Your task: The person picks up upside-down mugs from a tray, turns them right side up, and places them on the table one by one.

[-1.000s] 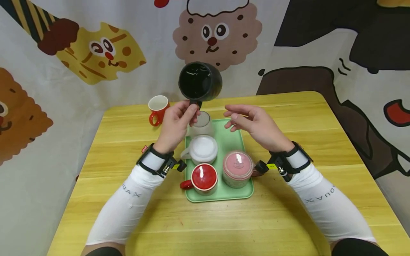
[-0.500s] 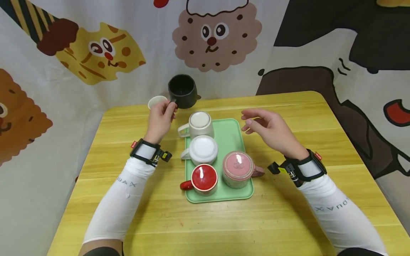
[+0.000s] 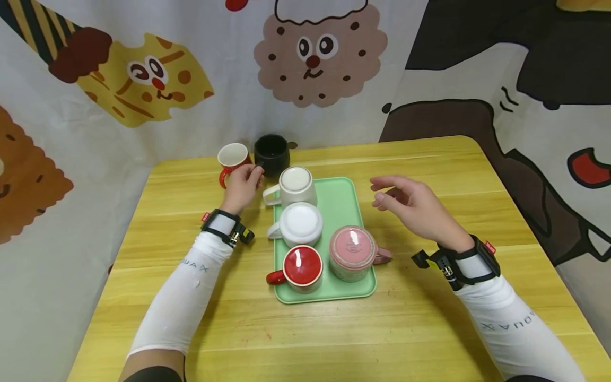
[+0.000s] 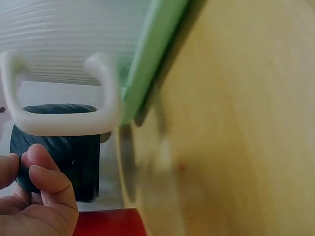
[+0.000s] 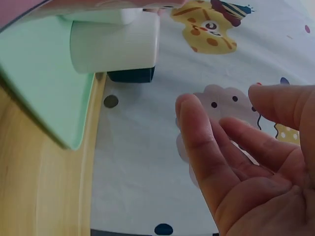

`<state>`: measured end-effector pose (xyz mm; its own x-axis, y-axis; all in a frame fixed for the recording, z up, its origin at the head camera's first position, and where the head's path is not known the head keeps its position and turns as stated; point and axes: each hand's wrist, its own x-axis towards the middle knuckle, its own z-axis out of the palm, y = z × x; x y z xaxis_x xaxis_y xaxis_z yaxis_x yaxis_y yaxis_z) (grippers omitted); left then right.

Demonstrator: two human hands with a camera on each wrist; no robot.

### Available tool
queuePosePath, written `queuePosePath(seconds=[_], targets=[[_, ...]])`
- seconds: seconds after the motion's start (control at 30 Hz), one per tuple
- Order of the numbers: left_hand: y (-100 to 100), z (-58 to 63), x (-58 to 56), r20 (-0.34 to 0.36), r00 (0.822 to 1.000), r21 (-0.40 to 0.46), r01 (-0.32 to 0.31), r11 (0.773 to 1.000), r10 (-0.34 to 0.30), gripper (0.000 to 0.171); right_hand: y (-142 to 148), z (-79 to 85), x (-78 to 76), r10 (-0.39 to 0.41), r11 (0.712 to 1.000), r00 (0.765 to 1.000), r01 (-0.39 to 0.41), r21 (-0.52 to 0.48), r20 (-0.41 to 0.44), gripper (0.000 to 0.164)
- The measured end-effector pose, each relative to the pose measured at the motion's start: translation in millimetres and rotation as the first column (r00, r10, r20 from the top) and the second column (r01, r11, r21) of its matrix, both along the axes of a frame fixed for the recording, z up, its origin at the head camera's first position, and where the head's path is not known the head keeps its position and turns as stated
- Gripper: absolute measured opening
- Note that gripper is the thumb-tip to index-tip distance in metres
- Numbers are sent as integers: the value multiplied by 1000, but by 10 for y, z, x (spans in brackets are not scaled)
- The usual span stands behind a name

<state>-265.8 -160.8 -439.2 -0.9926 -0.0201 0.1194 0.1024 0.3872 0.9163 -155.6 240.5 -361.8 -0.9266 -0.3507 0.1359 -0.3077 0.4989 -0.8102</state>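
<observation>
In the head view a black mug (image 3: 272,162) stands upright, mouth up, by the table's back edge. My left hand (image 3: 242,187) pinches its handle between thumb and fingers; the left wrist view shows these fingers (image 4: 49,179) at the mug's side. Whether its base touches the table cannot be told. Just left of it is a red mug (image 3: 235,157) with a white inside, partly hidden by my left hand. My right hand (image 3: 412,204) hovers right of the green tray (image 3: 336,193), fingers loosely bent, holding nothing.
Upside down on the tray are a cream mug (image 3: 297,185), a white mug (image 3: 300,224), a red-bottomed mug (image 3: 302,266) and a pink-bottomed mug (image 3: 353,252). Their handles jut past the tray's sides. A printed cloth (image 3: 229,116) hangs behind the table.
My left hand has carried the black mug from above the tray leftward and down, beside the red mug. My right hand has drawn back to the right.
</observation>
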Motion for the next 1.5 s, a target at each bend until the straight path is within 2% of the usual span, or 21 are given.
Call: queuePosePath(seconds=[0.2,0.47,0.77,1.03,1.3,1.5], targets=[[-3,-97,-28,54,999,13,-6,1000,6,30,66,-34,50,15,997,1000,-14,81,-15,38],[-5,-184,-50,68,998,2,-3,1000,3,30,115,-82,105,67,983,995,-54,176,-70,38],[-29,-219,-58,106,994,-14,18,1000,-16,32,179,-123,179,113,965,991,-91,247,-74,39],[-40,-191,-55,138,990,0,31,1000,-31,32,197,-99,255,147,934,987,-115,338,-71,41],[-159,-106,50,106,994,-77,50,996,-42,39,180,-81,342,201,901,979,-195,388,23,42],[-262,8,244,41,997,-228,72,971,-64,43,173,-119,378,233,888,969,-245,389,77,45]])
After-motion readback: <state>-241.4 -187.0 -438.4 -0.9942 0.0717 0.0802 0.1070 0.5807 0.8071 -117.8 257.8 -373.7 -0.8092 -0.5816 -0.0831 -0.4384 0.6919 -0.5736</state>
